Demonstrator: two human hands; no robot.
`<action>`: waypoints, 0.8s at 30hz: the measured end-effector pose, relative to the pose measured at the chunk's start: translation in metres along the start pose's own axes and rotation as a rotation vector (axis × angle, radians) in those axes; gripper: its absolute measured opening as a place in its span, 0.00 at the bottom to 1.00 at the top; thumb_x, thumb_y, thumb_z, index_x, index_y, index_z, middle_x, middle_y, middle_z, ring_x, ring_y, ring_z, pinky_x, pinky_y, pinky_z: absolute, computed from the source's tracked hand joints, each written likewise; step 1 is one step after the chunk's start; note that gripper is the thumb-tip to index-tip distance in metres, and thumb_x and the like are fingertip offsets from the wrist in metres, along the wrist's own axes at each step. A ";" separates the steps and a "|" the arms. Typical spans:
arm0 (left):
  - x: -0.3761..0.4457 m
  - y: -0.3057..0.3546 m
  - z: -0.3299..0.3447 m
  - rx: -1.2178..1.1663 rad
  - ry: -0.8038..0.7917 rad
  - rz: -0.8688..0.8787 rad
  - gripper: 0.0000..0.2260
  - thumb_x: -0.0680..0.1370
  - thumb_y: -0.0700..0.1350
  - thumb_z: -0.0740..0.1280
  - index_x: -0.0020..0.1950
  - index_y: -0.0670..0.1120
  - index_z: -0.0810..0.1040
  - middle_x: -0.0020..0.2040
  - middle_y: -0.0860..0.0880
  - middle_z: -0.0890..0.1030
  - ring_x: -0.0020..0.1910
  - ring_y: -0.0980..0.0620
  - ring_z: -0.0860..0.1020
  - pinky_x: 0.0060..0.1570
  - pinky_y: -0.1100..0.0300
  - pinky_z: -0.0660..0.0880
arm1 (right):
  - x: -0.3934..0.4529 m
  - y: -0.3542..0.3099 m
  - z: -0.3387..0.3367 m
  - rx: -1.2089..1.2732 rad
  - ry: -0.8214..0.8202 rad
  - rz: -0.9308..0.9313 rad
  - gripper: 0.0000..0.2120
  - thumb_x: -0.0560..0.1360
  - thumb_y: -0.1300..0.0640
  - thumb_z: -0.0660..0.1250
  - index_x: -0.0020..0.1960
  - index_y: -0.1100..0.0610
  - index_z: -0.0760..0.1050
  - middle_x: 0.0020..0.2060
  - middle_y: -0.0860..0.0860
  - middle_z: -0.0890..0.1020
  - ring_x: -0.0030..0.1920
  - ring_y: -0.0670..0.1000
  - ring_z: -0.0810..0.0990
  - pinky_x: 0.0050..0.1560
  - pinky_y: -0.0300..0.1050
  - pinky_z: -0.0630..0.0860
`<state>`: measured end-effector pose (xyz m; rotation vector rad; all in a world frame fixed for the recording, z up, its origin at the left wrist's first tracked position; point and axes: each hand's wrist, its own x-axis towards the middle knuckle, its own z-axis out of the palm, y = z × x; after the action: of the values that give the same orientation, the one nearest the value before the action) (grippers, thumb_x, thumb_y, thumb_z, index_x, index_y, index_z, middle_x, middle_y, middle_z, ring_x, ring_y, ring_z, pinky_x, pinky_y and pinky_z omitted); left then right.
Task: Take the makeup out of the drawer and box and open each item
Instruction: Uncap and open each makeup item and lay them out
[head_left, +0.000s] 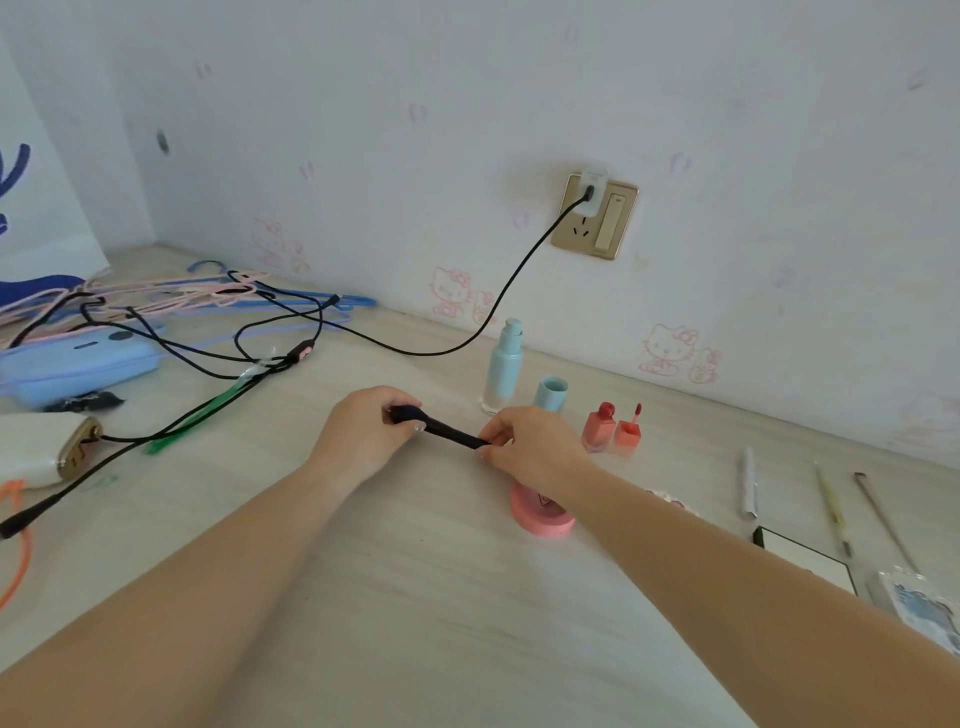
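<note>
Both hands pinch a slim black plastic makeup tube (441, 428) above the pale wooden desk (415, 597), the left hand (363, 434) at its rounded end, the right hand (530, 449) at the other; just behind stand an uncapped pale-blue pump bottle (503, 366), its blue cap (551, 395) and an opened red lip-gloss bottle (598, 428); a round pink compact (543, 514) lies under the right wrist.

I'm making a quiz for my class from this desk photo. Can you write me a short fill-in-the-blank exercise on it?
1. Both hands, left hand and right hand, grip one slim ____ tube.
2. The pale blue pump bottle stands with its cap ____.
3. The black cable is plugged into the wall ____.

Missing words: black; off; socket
</note>
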<state>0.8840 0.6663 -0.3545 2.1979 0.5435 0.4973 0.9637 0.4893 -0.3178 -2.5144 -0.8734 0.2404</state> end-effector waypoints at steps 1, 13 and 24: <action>0.001 -0.002 0.001 0.027 -0.001 -0.009 0.08 0.72 0.44 0.72 0.50 0.51 0.82 0.48 0.52 0.83 0.50 0.51 0.80 0.56 0.56 0.74 | 0.001 0.000 0.001 -0.011 -0.003 -0.001 0.08 0.73 0.53 0.68 0.52 0.50 0.79 0.49 0.46 0.82 0.52 0.48 0.78 0.53 0.46 0.76; 0.000 -0.004 0.001 0.087 -0.032 -0.009 0.10 0.71 0.47 0.72 0.50 0.57 0.79 0.54 0.55 0.81 0.56 0.52 0.78 0.60 0.50 0.73 | 0.003 0.003 0.004 -0.096 -0.025 -0.008 0.14 0.73 0.50 0.68 0.58 0.50 0.77 0.51 0.46 0.81 0.53 0.48 0.78 0.55 0.47 0.76; -0.026 0.044 -0.011 -0.164 0.024 0.146 0.09 0.73 0.38 0.71 0.50 0.50 0.79 0.48 0.54 0.81 0.50 0.54 0.79 0.53 0.65 0.71 | -0.041 0.024 -0.035 0.082 0.073 -0.034 0.22 0.73 0.48 0.68 0.66 0.46 0.71 0.49 0.40 0.76 0.45 0.43 0.74 0.51 0.39 0.71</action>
<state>0.8662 0.6329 -0.3178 2.0856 0.3437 0.6233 0.9552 0.4340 -0.2976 -2.4153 -0.8586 0.1694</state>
